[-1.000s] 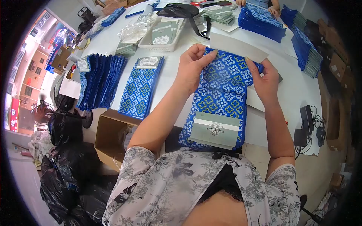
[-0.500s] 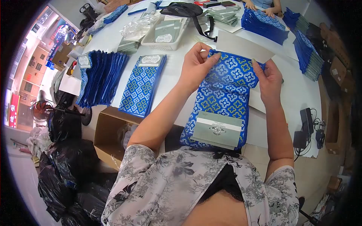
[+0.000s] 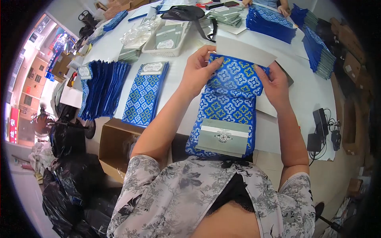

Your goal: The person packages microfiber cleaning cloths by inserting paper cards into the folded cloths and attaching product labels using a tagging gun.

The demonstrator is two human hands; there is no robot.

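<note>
A blue patterned cloth lies at the table's near edge, its far part raised between my hands. My left hand pinches its far left corner, thumb on top. At the far right corner, my right hand grips the cloth between thumb and fingers. A grey-green printed card is on the cloth's near end. Just beyond the cloth's far edge is a pale card sheet. To the left lie a folded patterned cloth with a label and a row of blue cloths standing on edge.
A white basket holding grey-green cards stands beyond, beside clear plastic bags. A co-worker's hand is near a far cloth stack. Power adapters lie at right; an open carton is below left.
The view shifts slightly between frames. Both hands keep their hold on the cloth's far corners, with little visible change in the cloth. The co-worker's hands at the far stack have moved a little.
</note>
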